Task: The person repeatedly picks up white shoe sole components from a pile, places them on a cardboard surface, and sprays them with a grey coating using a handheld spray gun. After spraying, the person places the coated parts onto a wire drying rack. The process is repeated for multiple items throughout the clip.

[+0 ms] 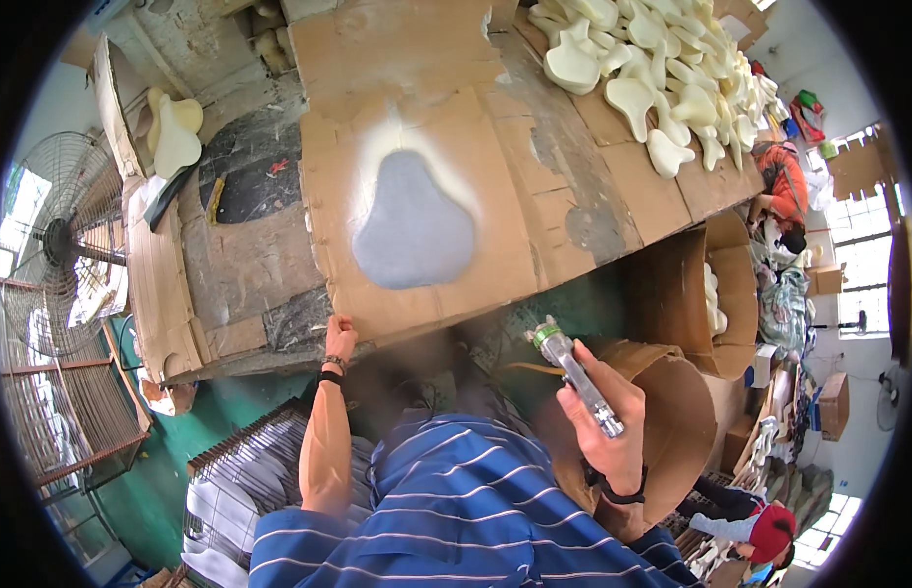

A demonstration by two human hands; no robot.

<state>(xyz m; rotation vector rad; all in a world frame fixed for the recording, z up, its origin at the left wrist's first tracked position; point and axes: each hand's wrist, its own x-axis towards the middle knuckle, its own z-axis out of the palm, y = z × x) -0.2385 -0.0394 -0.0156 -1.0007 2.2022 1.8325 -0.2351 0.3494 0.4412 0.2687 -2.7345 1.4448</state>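
A grey pear-shaped piece (413, 223) lies on a cardboard sheet (505, 196) with a pale spray halo around it. My left hand (339, 338) grips the near left corner of that cardboard sheet. My right hand (605, 416) holds a metal spray gun (573, 367) with a green nozzle, pointing up toward the cardboard's near edge, a short way right of and below the grey piece.
A pile of several cream pear-shaped pieces (662, 69) lies at the table's far right. Two more cream pieces (173, 132) sit at the far left. A standing fan (59, 245) is on the left. Cardboard boxes (725, 294) stand right. A wire rack (240, 490) holds grey pieces below. Other people (784, 186) are at right.
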